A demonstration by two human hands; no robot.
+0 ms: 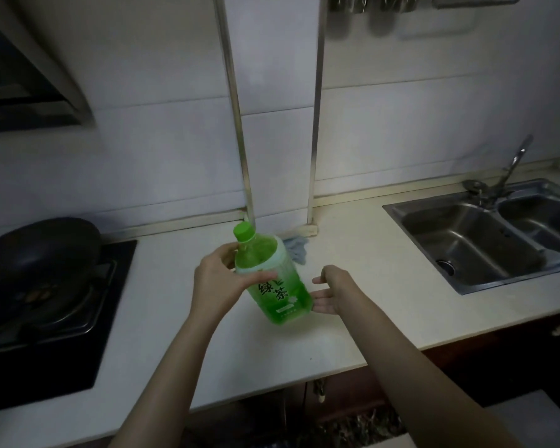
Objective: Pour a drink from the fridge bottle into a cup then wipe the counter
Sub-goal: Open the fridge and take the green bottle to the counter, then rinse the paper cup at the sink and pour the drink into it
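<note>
Counter (181, 318): we count one, under both hands.
Sink (485, 240): one, two basins, far right of our right hand.
Bottle (269, 279): one, capped, tilted, above the counter.
Left hand (217, 282): wrapped around the bottle.
Right hand (328, 291): fingers spread wide, just beside the bottle's base.
Cloth (296, 248): one, beyond the bottle.

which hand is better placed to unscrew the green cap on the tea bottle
Probably the right hand: it is open and empty beside the green tea bottle, while the left hand already grips the bottle's upper body and can steady it. The cap is on and unobstructed.
</note>
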